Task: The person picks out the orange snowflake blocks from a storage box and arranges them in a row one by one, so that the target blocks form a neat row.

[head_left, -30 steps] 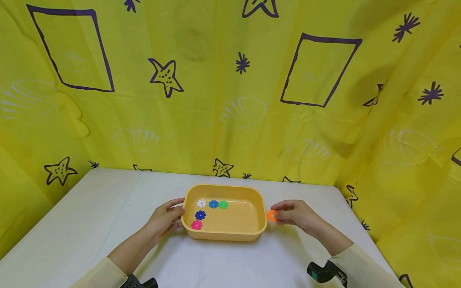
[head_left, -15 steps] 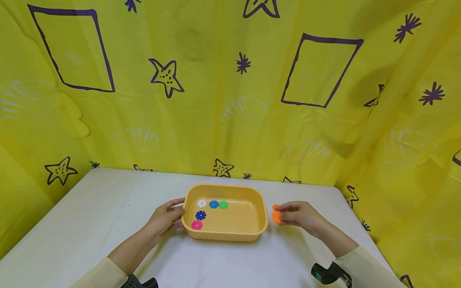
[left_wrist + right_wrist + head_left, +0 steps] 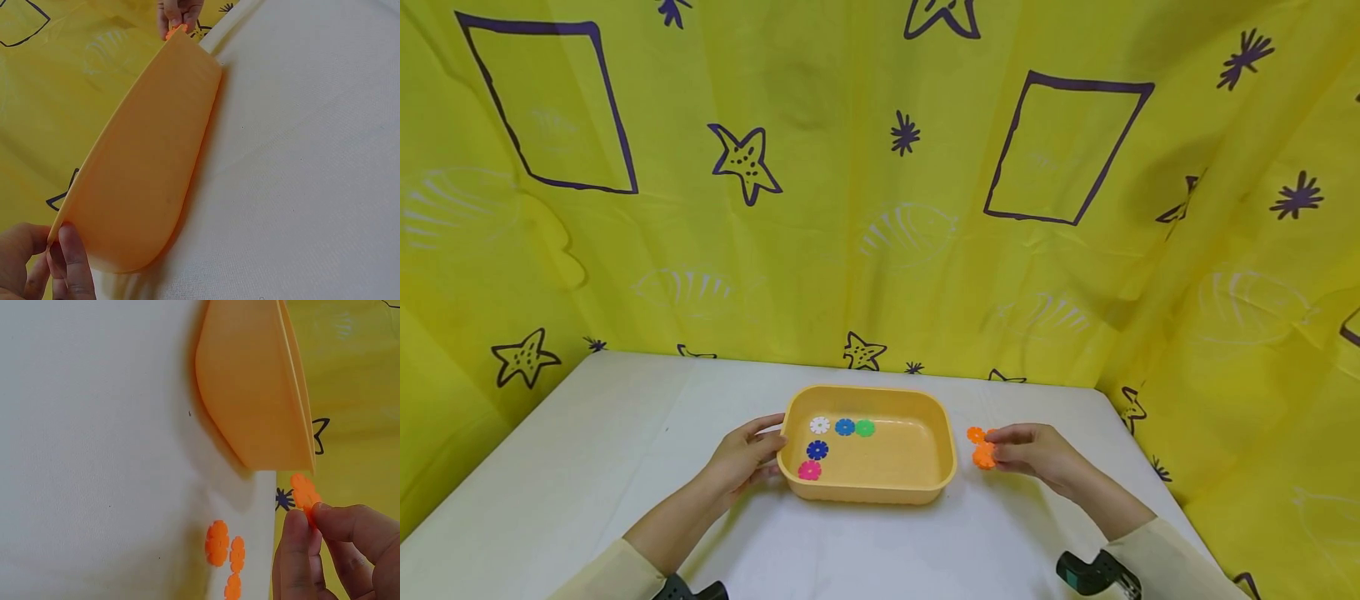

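Note:
A yellow-orange plastic basin (image 3: 880, 495) stands on the white table. My left hand (image 3: 747, 455) grips its left rim, thumb inside and fingers outside; the left wrist view shows the fingers (image 3: 76, 262) against the outer wall. Inside the basin lie flower-shaped snowflake discs: a white disc (image 3: 820, 426), a blue disc (image 3: 845, 427), a green disc (image 3: 865, 428), a dark blue disc (image 3: 817, 450) and a pink disc (image 3: 809, 471). Right of the basin, my right hand (image 3: 1037, 452) pinches an orange snowflake disc (image 3: 302, 489) between thumb and fingertips, above the table.
Loose orange discs (image 3: 217, 544) lie on the table below my right hand, beside the basin's right end. The white tabletop (image 3: 880, 554) extends around the basin. A yellow curtain (image 3: 820, 250) with starfish and fish drawings hangs behind and at both sides.
My right hand has moved to the right, away from the basin, with orange at its fingertips throughout. Orange discs on the table have come into sight. The left hand and basin have stayed put.

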A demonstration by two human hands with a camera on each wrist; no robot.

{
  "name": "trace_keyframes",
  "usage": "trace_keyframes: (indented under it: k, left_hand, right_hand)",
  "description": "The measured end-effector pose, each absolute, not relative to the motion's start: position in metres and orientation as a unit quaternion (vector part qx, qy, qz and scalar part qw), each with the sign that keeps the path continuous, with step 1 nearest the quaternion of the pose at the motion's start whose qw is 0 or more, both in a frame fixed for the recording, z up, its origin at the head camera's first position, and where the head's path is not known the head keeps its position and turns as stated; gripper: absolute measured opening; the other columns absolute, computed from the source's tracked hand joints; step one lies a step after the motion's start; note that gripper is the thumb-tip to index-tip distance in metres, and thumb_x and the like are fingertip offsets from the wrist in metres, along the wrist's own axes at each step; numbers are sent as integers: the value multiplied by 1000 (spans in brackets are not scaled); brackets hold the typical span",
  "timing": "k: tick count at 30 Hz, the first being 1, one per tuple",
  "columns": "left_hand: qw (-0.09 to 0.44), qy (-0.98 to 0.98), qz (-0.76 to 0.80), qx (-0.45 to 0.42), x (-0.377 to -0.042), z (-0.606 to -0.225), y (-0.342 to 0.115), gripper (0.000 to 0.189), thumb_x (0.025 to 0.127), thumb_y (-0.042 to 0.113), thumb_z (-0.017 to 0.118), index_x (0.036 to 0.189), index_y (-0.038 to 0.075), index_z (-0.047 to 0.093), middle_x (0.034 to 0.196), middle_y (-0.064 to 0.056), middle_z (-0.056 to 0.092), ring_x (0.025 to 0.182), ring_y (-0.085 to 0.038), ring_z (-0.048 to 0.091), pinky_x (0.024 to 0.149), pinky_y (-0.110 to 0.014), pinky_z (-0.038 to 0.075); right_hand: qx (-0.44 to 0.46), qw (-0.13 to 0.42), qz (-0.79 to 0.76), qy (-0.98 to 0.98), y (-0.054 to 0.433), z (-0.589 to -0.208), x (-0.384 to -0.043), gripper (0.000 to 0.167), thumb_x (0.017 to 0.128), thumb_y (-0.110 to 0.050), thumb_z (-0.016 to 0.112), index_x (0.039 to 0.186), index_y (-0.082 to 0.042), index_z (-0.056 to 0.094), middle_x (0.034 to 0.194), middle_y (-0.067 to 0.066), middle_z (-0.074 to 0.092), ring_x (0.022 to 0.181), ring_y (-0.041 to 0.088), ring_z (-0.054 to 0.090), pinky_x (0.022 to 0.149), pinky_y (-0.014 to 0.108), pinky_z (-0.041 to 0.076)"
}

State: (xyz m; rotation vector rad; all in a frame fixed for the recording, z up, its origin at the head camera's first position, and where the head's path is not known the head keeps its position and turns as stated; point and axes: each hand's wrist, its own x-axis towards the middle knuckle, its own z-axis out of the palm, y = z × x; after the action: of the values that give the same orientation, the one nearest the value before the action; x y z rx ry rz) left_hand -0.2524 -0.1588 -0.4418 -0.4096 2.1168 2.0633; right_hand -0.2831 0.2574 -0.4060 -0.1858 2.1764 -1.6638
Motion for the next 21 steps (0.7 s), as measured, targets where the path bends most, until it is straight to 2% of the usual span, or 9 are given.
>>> trace_keyframes:
  k: [15, 21]
  left_hand:
    - [84, 704, 691, -140, -252, -442, -159, 48, 95, 8, 61, 141, 5, 49, 131, -24, 57, 82, -15, 67, 68, -27, 59]
    - [83, 704, 691, -142, -253, -443, -159, 48, 94, 8, 62, 141, 6, 49, 131, -24, 57, 80, -15, 66, 68, -27, 59]
  right_hand:
    - [3, 172, -561, 810, 268, -414, -286, 35, 91, -2, 66, 121, 15, 60, 102, 7, 68, 84, 16, 69, 82, 33, 59]
    - [7, 169, -577, 799, 275, -419, -288, 32, 91, 0, 64, 119, 17, 60, 100, 6, 67, 82, 16, 69, 79, 30, 59]
